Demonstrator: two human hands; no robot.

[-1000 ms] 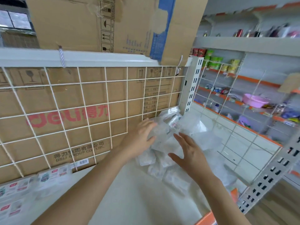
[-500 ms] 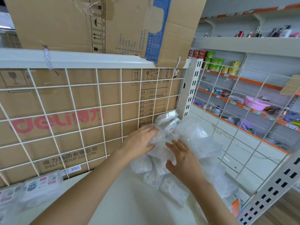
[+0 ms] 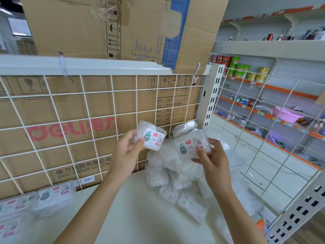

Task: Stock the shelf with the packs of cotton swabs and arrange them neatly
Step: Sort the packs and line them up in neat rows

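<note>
Your left hand (image 3: 126, 152) grips one labelled pack (image 3: 153, 138), thumb on its front and fingers curled behind. It is held off the shelf, just up-left of the pile (image 3: 175, 180). Your right hand (image 3: 213, 161) pinches a second pack (image 3: 190, 145), label facing you, thumb on the label face, directly above the pile. Can't tell if it clears the heap. The two held packs are near each other, not touching. The pile is a loose jumble of clear swab packs on the white shelf (image 3: 140, 222), mostly label-down. Far left of the pile, lined-up packs (image 3: 52, 192) sit along the wire grid (image 3: 84, 120), blurred. Behind the pile, past the grid, is a cardboard box (image 3: 66, 110). Right of the pile is a wire side panel (image 3: 263, 143).
</note>
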